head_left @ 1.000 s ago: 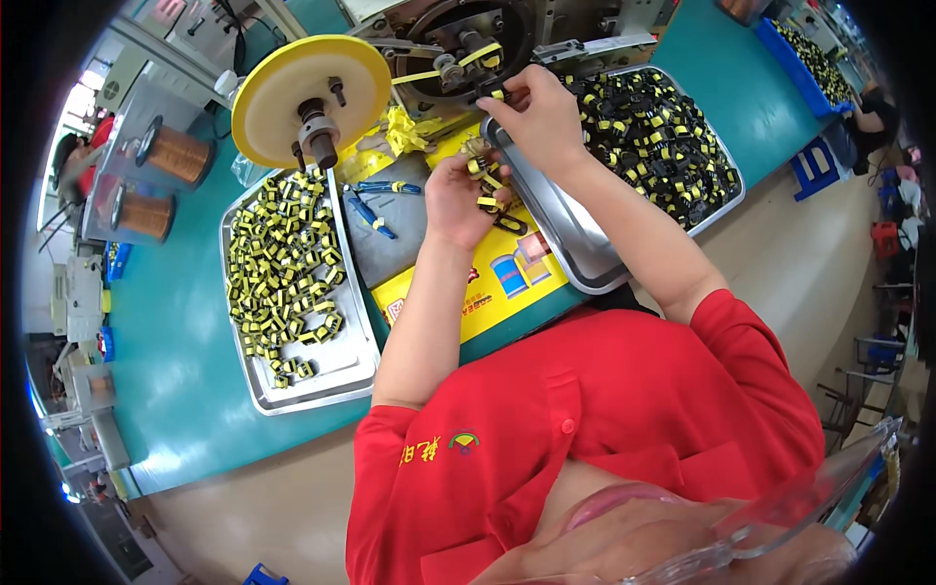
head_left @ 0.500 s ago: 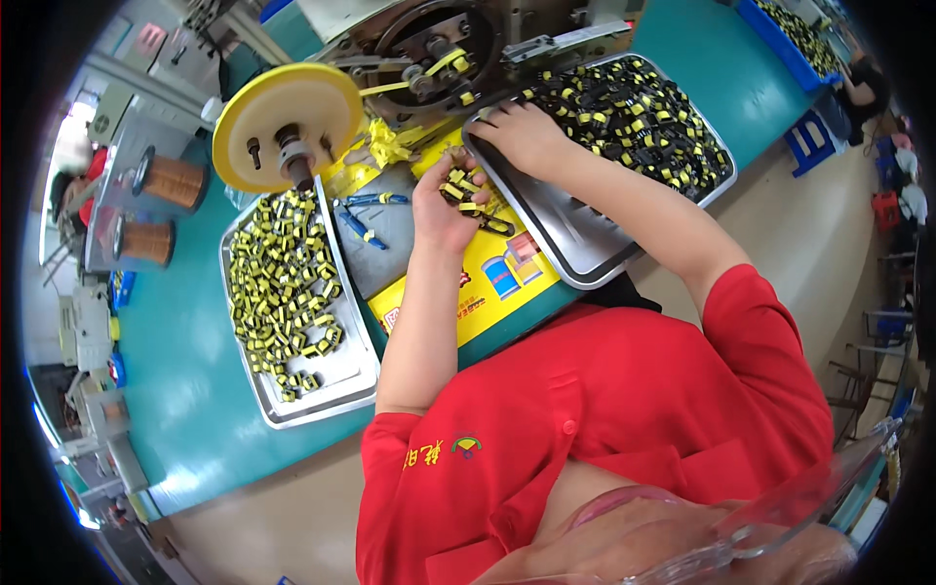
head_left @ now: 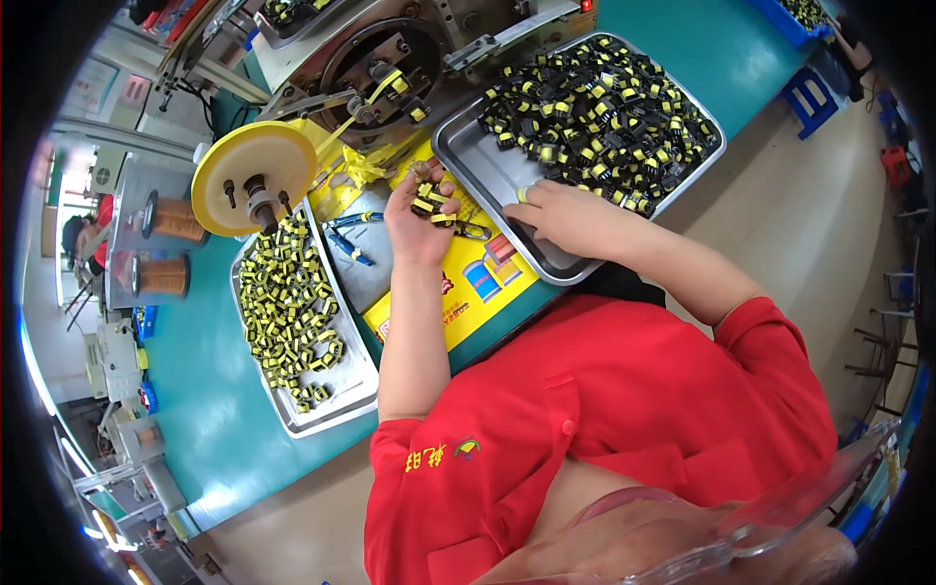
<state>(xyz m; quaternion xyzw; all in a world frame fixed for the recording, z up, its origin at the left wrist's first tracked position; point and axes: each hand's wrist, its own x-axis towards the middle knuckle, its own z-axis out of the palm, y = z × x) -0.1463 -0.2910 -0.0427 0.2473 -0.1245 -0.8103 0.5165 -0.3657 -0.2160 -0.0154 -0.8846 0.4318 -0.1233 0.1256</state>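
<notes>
My left hand (head_left: 419, 222) is curled palm up around several small transformers (head_left: 431, 201), black parts wrapped with yellow tape. One looped black and yellow piece (head_left: 473, 231) pokes out beside its fingers. On the right, my right hand (head_left: 561, 216) reaches low over the near part of a metal tray (head_left: 487, 166), fingers apart. A yellow patch shows at one of its fingers; whether it is tape or a part I cannot tell. Many more transformers (head_left: 604, 107) are heaped in this tray's far side. A second metal tray (head_left: 336, 395) on the left holds yellow-wrapped transformers (head_left: 288, 302).
Behind the hands stands a machine (head_left: 390, 58) with yellow tape running from a round yellow reel (head_left: 255, 175). Blue-handled pliers (head_left: 351, 244) lie on a grey plate between the trays. Yellow tape scraps (head_left: 363, 166) bunch below the machine. Copper wire spools (head_left: 161, 275) stand at left.
My right hand has moved from the tray's far left corner toward its near side, and bare tray metal shows where it was. My left hand still holds the transformers. The whole view has shifted.
</notes>
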